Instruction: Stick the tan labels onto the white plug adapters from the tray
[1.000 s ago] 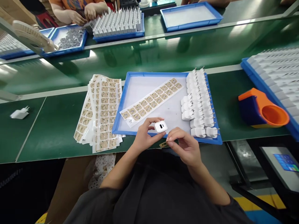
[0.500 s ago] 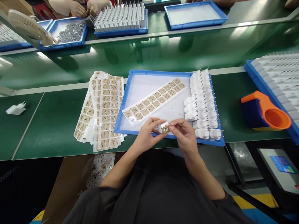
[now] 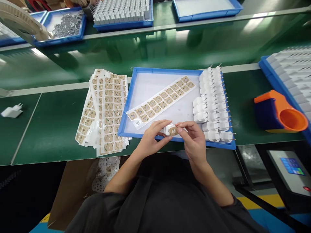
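Observation:
My left hand (image 3: 154, 134) grips a white plug charger (image 3: 167, 130) between thumb and fingers, its port end turned to the right. In a pinch, my right hand (image 3: 193, 136) holds a tan sticker (image 3: 173, 130) against that end face. Both hands are over the front edge of a blue tray (image 3: 125, 111). A sheet of tan stickers (image 3: 160, 102) lies slantwise in the tray. Along the tray's right side stand rows of white plug chargers (image 3: 213, 100).
Stacked sticker sheets (image 3: 107, 113) lie left of the tray. A lone charger (image 3: 12, 111) sits far left. To the right are an orange and blue tape dispenser (image 3: 279, 111) and another loaded tray (image 3: 291, 72). A beige fan (image 3: 23, 21) and more trays stand across the bench.
The view has tilted slightly downward. The tan sticker, tilted before, now sits more squarely over the charger's end face. Both hands keep their grip.

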A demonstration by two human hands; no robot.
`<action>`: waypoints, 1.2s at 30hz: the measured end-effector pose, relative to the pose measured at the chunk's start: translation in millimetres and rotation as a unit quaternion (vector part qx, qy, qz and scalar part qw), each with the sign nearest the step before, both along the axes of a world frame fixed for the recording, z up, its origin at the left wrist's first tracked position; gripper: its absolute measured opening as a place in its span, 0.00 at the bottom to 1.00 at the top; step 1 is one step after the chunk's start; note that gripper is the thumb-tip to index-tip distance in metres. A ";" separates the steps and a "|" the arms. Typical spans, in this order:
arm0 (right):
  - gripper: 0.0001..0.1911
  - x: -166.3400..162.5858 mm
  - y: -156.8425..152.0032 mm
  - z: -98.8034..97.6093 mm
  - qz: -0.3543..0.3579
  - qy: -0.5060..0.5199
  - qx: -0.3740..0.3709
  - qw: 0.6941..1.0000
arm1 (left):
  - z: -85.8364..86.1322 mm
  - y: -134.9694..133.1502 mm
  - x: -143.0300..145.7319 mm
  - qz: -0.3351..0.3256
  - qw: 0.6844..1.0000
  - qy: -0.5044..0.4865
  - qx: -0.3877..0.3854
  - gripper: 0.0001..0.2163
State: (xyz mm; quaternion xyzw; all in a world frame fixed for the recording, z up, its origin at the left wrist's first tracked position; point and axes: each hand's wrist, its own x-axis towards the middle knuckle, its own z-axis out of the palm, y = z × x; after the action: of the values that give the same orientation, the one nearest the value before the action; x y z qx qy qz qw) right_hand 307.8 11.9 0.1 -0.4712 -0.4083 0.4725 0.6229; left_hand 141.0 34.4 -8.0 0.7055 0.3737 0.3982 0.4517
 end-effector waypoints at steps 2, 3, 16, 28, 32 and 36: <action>0.03 -0.7 0.3 1.2 0.001 -0.008 -0.001 1.000 | -2.9 0.3 -0.1 0.020 1.000 -0.017 -0.006 0.20; 0.02 -1.0 0.3 1.6 0.003 -0.012 -0.001 1.000 | -4.5 0.3 0.6 0.034 0.999 -0.023 -0.004 0.20; 0.02 -1.1 -0.4 1.1 0.012 -0.029 -0.006 0.999 | -5.5 -0.1 3.1 0.050 0.998 -0.033 0.002 0.19; 0.03 -2.8 -1.4 0.9 -0.004 -0.080 0.014 0.997 | -4.8 -1.0 4.0 0.053 0.998 -0.023 0.005 0.18; 0.03 -5.4 -1.3 0.5 -0.019 -0.118 0.021 0.993 | -4.3 -1.5 5.0 0.058 0.998 -0.022 0.010 0.18; 0.02 -5.1 -1.0 0.2 -0.035 -0.214 0.042 0.975 | -4.5 -1.1 5.2 0.064 0.998 -0.005 0.022 0.17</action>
State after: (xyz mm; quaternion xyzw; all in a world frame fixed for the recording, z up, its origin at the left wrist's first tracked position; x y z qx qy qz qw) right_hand 302.7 10.9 0.3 -0.5486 -0.5352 0.3210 0.5564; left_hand 146.2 33.4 -12.5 0.6879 0.4066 0.4382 0.4117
